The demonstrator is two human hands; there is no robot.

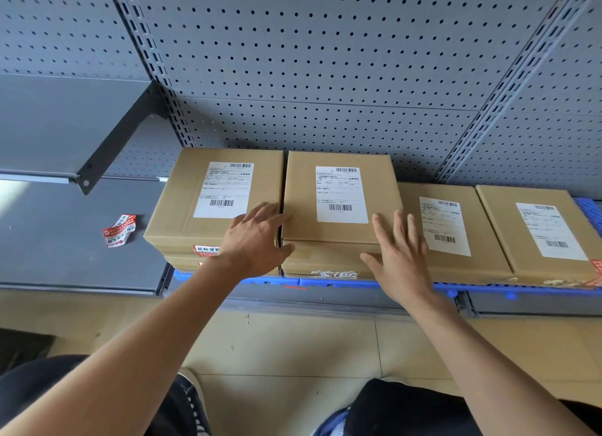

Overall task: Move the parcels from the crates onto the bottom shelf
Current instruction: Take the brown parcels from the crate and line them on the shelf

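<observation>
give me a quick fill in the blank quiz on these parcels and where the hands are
1. ____ cardboard parcels show white labels on top.
2. Both hands rest on the second parcel from the ____.
3. The left hand and right hand have their fingers ____, not curled.
4. The crumpled red sticker lies to the ____ of the parcels.

Missing words: four; left; straight; left

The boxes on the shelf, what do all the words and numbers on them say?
"此标签" in white on the red sticker, front edge of the leftmost box; the rest is hidden by the left hand.
White shipping labels on all four boxes: barcodes and print too small to read.
Crumpled red sticker on the grey shelf: characters too blurred.
Torn sticker on the second box, near the right hand: unreadable.
</observation>
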